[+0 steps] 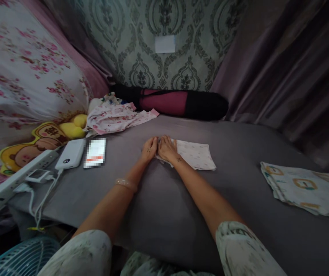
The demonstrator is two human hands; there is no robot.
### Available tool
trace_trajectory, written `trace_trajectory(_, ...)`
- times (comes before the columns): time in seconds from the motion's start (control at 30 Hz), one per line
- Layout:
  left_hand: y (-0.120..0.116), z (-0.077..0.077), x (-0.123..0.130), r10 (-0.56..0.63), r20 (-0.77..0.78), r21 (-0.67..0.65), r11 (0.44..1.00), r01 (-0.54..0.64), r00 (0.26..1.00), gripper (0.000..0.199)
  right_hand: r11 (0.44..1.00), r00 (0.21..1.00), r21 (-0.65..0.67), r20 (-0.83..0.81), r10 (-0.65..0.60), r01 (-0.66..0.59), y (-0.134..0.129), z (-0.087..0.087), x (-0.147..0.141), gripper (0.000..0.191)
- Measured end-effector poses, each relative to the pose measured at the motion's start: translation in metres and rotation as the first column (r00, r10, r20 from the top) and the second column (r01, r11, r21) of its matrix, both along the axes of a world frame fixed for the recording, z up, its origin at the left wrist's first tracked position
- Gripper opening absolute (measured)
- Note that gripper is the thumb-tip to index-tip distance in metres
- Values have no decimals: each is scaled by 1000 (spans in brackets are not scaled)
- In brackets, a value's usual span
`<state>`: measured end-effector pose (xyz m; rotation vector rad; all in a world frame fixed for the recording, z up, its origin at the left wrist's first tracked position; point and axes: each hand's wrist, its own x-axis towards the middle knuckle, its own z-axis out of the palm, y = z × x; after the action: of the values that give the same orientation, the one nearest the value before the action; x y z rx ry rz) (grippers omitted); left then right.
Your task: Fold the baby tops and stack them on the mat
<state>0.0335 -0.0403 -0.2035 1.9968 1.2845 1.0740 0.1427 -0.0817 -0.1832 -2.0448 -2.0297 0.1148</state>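
A folded white cloth (pixel 196 154) with a faint small print lies flat on the grey sheet in front of me. My right hand (pixel 167 148) rests palm down on its left end, fingers stretched out. Right beside it, my left hand (pixel 149 148) is closed at the cloth's left edge, with its fingers curled in. The bit of fabric between the two hands is mostly hidden. A bracelet (pixel 126 184) circles my left forearm.
Another folded cloth (pixel 305 188) lies far right. At left are a printed garment (pixel 109 117), a power bank (pixel 71 153), a blurred phone-like object (pixel 95 153), a power strip (pixel 17 178) and yellow plush toys (pixel 42 142). A black-and-maroon roll (pixel 164 102) lies along the wall; a fan (pixel 23 258) stands lower left.
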Motion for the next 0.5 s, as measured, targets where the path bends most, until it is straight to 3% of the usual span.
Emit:
trace_trajectory(0.13, 0, 2, -1, 20, 0, -33, 999, -20, 1000, 42, 999, 1000, -50, 7, 2, -2, 4, -1, -8, 54)
trace_trajectory(0.33, 0, 1, -1, 18, -7, -34, 999, -18, 1000, 40, 1000, 1000, -8, 1, -3, 3, 3, -7, -9, 54)
trace_trajectory(0.5, 0, -1, -1, -18, -4, -11, 1000, 18, 1000, 40, 999, 995, 46, -98, -9, 14, 3, -5, -5, 54)
